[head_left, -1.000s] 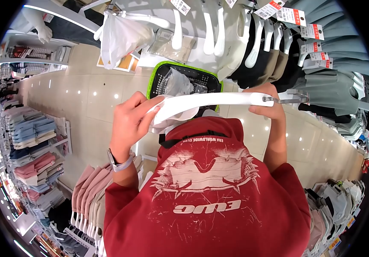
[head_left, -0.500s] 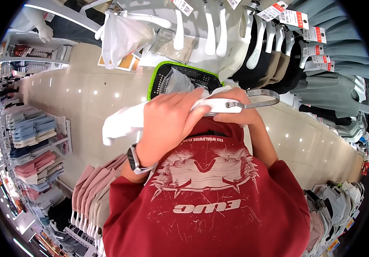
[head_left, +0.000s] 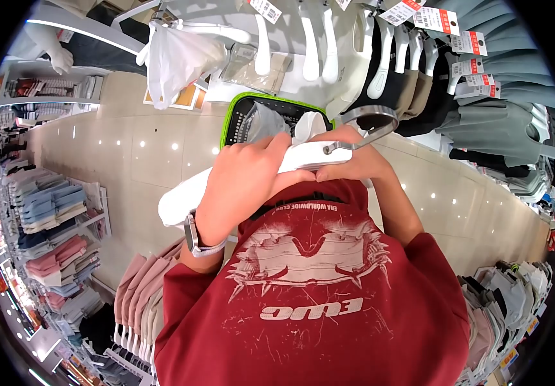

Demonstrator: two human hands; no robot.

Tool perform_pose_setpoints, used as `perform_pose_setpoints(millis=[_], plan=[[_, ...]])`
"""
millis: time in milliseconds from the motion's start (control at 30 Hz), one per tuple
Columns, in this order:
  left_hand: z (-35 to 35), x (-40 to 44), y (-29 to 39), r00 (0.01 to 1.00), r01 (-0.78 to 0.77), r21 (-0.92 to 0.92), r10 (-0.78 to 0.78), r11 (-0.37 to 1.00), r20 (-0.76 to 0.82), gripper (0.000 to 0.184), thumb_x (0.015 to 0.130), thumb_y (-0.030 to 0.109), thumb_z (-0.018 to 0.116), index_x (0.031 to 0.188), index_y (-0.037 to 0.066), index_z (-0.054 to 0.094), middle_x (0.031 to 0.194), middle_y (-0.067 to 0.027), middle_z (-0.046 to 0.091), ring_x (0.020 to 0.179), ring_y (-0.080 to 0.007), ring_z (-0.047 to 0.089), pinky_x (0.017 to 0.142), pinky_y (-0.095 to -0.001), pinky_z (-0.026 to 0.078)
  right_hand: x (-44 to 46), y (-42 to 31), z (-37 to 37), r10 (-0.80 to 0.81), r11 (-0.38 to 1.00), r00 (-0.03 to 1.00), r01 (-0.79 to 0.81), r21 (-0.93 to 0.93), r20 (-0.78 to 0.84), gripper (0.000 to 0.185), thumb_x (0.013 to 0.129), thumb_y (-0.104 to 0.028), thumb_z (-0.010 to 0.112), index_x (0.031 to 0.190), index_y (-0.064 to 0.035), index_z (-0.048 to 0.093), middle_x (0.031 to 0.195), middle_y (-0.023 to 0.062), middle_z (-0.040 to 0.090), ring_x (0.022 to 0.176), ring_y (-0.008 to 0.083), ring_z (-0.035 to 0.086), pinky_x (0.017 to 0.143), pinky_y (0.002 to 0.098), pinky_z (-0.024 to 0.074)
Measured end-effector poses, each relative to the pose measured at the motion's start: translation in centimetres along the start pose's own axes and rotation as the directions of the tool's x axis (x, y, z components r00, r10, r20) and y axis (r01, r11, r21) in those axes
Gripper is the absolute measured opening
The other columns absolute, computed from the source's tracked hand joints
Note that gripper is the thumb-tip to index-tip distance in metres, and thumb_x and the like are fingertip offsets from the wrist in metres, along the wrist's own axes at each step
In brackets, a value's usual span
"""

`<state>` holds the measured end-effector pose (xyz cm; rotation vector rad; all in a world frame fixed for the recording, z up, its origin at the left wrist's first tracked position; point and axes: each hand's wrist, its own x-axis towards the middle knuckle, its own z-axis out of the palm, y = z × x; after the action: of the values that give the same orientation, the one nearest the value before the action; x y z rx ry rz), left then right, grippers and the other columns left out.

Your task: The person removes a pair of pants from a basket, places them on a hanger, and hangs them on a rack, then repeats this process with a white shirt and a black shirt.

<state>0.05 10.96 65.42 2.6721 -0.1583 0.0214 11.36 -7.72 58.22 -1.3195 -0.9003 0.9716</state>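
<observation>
A white hanger (head_left: 306, 156) with a metal hook lies across the front of my body at chest height. My left hand (head_left: 242, 177), wearing a watch, is closed over its middle, with the broad white end sticking out to the left. Near the hook, my right hand (head_left: 351, 157) grips the hanger with the thumb below. Another curved white piece (head_left: 310, 125) shows just beyond the hands; whether it is hanger or cloth I cannot tell. Past my hands, a black basket (head_left: 234, 117) with a green rim holds clear plastic packaging (head_left: 266, 122).
Tagged clothes on a rack (head_left: 419, 71) and several white hangers are ahead. A white plastic bag (head_left: 178, 61) hangs at the upper left, beside a packaged beige item (head_left: 258, 67). Pink garments (head_left: 142, 283) hang at the lower left; folded clothes fill shelves (head_left: 52, 206) at the far left.
My left hand has moved right along the hanger, closer to my right hand. The hanger and hook have shifted left, and the hook now points up and to the right.
</observation>
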Motion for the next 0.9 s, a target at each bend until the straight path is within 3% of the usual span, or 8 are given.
perform_pose_setpoints(millis=[67, 167, 300, 400, 533, 667, 733, 900], plan=[[0.1, 0.1, -0.3, 0.999, 0.032, -0.021, -0.033, 0.999, -0.011, 0.043, 0.076, 0.044, 0.069, 0.083, 0.003, 0.058, 0.06, -0.0127, 0.059, 0.056, -0.0329, 0.06, 0.05, -0.0378, 0.045, -0.2, 0.8, 0.0, 0.04, 0.999, 0.996, -0.041, -0.017, -0.084, 0.048, 0.066, -0.02, 0.082, 0.107, 0.0008, 0.064, 0.092, 0.0074, 0.068, 0.082, 0.01, 0.06, 0.074, 0.0263, 0.0477], [0.3, 0.1, -1.2, 0.995, 0.091, -0.104, -0.096, 0.99, -0.041, 0.041, 0.078, 0.039, 0.07, 0.088, 0.001, 0.06, 0.063, -0.0144, 0.061, 0.058, -0.0328, 0.062, 0.051, -0.0365, 0.046, 0.5, 0.0, 1.2, -0.396, 0.868, 0.775, 0.141, -0.475, -0.492, 0.038, 0.065, -0.024, 0.08, 0.088, 0.0009, 0.062, 0.079, 0.0072, 0.063, 0.073, 0.0153, 0.059, 0.068, 0.0267, 0.045], [-0.1, -0.2, -2.3, 0.968, 0.211, -0.226, -0.236, 0.951, -0.09, 0.037, 0.081, 0.036, 0.068, 0.091, 0.002, 0.061, 0.063, -0.0158, 0.061, 0.057, -0.0312, 0.063, 0.051, -0.0351, 0.046, -1.8, -0.5, 1.6, -0.662, 0.675, 0.618, 0.247, -0.695, -0.424, 0.025, 0.066, -0.012, 0.078, 0.082, -0.0018, 0.061, 0.077, 0.0093, 0.061, 0.063, 0.0229, 0.059, 0.06, 0.0291, 0.0468], [0.1, -0.4, -2.6, 0.953, 0.187, -0.268, -0.24, 0.945, -0.183, 0.039, 0.082, 0.039, 0.066, 0.089, 0.002, 0.06, 0.057, -0.0161, 0.058, 0.052, -0.0326, 0.06, 0.047, -0.0359, 0.045, -2.0, -0.9, 3.9, -0.38, 0.836, 0.872, 0.181, -0.518, -0.309, 0.029, 0.07, -0.01, 0.072, 0.095, -0.0018, 0.059, 0.092, 0.0119, 0.061, 0.06, 0.0243, 0.059, 0.058, 0.0314, 0.0483], [-0.1, -0.3, -2.2, 0.958, 0.168, -0.309, -0.229, 0.936, -0.173, 0.038, 0.082, 0.037, 0.066, 0.089, 0.0, 0.059, 0.057, -0.016, 0.058, 0.052, -0.0322, 0.061, 0.047, -0.0357, 0.045, 0.0, -1.1, 7.2, -0.166, 0.889, 0.892, -0.049, -0.455, -0.42, 0.036, 0.073, -0.012, 0.07, 0.105, -0.0036, 0.056, 0.1, 0.013, 0.059, 0.063, 0.0252, 0.061, 0.06, 0.0332, 0.0506], [-0.1, -0.7, -2.4, 0.963, 0.142, -0.319, -0.205, 0.937, -0.173, 0.033, 0.082, 0.031, 0.067, 0.091, 0.0, 0.06, 0.06, -0.0166, 0.06, 0.053, -0.0307, 0.062, 0.048, -0.0338, 0.046, 1.0, 1.9, 6.4, -0.186, 0.903, 0.942, 0.051, -0.426, -0.28, 0.037, 0.075, -0.015, 0.069, 0.108, -0.0047, 0.054, 0.094, 0.0134, 0.058, 0.069, 0.0239, 0.062, 0.062, 0.0343, 0.0509], [-0.7, -0.9, -2.5, 0.956, 0.149, -0.375, -0.23, 0.915, -0.183, 0.031, 0.082, 0.027, 0.067, 0.094, 0.0, 0.06, 0.064, -0.0163, 0.062, 0.057, -0.0273, 0.064, 0.051, -0.0326, 0.047, 1.1, 2.7, 5.1, 0.095, 0.932, 0.99, -0.126, -0.34, -0.106, 0.032, 0.076, -0.016, 0.069, 0.102, -0.0031, 0.055, 0.091, 0.0135, 0.058, 0.071, 0.0238, 0.061, 0.061, 0.0356, 0.0496], [-2.7, -2.6, -4.4, 0.914, 0.144, -0.551, -0.323, 0.822, -0.243, 0.028, 0.082, 0.015, 0.065, 0.103, -0.002, 0.06, 0.078, -0.0106, 0.067, 0.071, -0.0109, 0.061, 0.062, -0.0274, 0.047, -0.8, 7.1, 2.8, -0.124, 0.777, 0.913, -0.155, -0.61, -0.389, 0.027, 0.077, -0.015, 0.065, 0.101, -0.0032, 0.058, 0.088, 0.015, 0.06, 0.075, 0.0322, 0.061, 0.068, 0.0378, 0.0489]])
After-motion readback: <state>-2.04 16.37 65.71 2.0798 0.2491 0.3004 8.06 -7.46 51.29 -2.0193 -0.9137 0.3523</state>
